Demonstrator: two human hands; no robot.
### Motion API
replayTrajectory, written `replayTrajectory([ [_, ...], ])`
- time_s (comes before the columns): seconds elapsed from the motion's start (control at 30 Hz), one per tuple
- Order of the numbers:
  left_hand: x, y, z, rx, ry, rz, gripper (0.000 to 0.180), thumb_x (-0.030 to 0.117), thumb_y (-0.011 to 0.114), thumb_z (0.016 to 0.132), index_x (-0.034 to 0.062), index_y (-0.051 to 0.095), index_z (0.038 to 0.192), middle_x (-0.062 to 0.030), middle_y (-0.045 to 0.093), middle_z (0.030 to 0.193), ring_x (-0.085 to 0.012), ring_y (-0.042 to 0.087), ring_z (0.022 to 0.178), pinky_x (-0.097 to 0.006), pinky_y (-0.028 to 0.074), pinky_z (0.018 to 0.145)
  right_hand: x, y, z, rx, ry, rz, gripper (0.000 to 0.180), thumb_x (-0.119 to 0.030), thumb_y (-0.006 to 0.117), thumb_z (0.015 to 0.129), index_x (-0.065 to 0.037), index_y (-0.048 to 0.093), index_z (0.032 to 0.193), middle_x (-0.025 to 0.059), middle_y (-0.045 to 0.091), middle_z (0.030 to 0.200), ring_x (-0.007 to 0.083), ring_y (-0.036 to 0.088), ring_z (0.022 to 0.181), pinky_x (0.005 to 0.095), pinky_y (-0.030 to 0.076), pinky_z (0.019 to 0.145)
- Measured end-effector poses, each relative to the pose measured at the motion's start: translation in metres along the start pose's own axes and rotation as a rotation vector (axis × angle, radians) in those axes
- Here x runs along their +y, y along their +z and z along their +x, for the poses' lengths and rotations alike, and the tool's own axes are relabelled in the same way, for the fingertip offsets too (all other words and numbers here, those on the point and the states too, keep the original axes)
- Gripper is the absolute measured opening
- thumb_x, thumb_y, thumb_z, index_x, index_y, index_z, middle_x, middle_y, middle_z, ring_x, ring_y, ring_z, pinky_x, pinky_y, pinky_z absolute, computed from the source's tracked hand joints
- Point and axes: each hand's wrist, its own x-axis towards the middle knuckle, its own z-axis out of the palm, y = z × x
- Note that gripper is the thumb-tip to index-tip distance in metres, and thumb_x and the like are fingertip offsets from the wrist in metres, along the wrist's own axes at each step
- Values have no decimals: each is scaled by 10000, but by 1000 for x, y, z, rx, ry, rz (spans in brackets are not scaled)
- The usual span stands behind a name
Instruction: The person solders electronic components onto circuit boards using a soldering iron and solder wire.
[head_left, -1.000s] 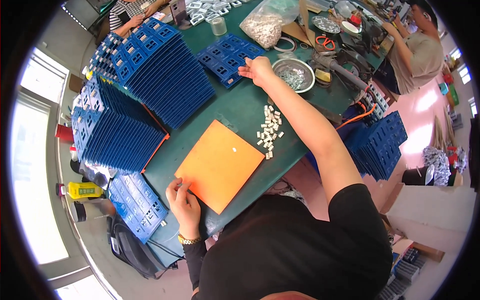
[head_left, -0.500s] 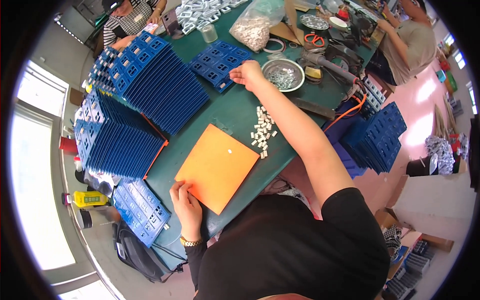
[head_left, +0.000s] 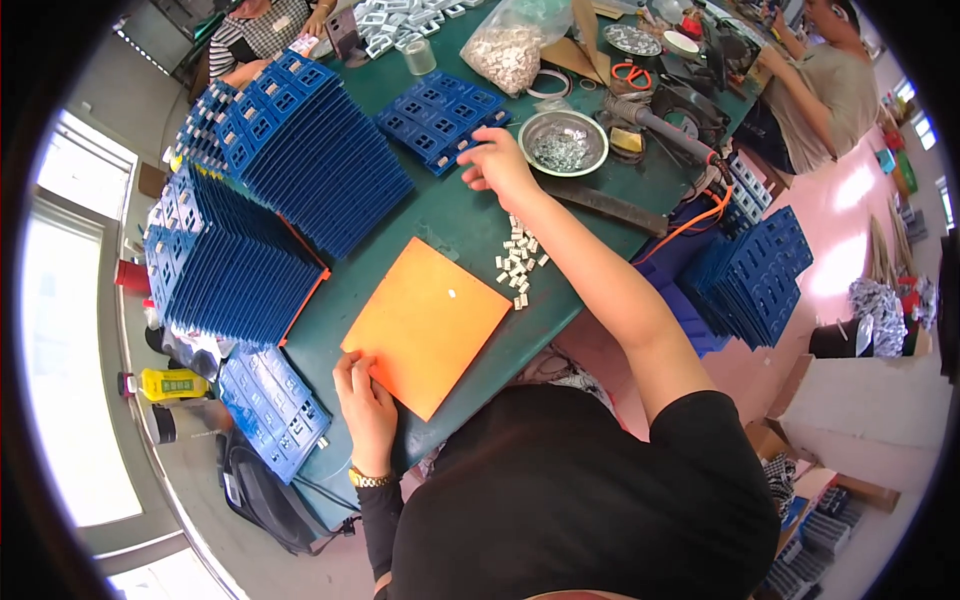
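An orange rectangular sheet (head_left: 425, 330) lies tilted on the green table, with one small white piece (head_left: 451, 293) on it. My left hand (head_left: 367, 410) rests at its lower left edge, fingers loosely bent and slightly apart, the fingertips touching the edge. Reaching far forward, my right hand (head_left: 497, 168) hovers between a blue panel with square cut-outs (head_left: 440, 118) and a metal bowl of small shiny parts (head_left: 563, 145). Its fingers are spread, and nothing shows in them. Small white blocks (head_left: 517, 262) lie scattered beneath my right forearm.
Tall stacks of blue panels (head_left: 320, 165) (head_left: 235, 265) stand at the left, above more blue panels (head_left: 270, 410). A bag of pale pieces (head_left: 505, 55), orange-handled scissors (head_left: 632, 75) and a metal bar (head_left: 610, 207) lie farther off. Two people sit across the table.
My right hand has drawn slightly back from the blue panel, its fingers spreading. My left hand stays at the sheet's edge. The whole view has shifted a little.
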Motion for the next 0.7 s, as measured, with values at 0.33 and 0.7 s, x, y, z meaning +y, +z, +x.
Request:
replayTrajectory([
  [0.33,-2,-11,10,-68,101,74,451,-172,413,675,-8,562,1068,-207,499,1161,-389,529,1073,-408,474,853,-58,-16,85,61,-557,-1225,237,-144,599,767,-75,722,958,145,700,986,328,664,946,411,526,826],
  [0.7,54,20,131,-274,58,-545,185,-42,543,826,6,621,987,-98,622,936,-187,600,789,-288,478,676,-48,-28,185,-37,-245,-1398,485,-366,778,736,-16,693,1061,189,680,1062,332,659,997,404,514,858],
])
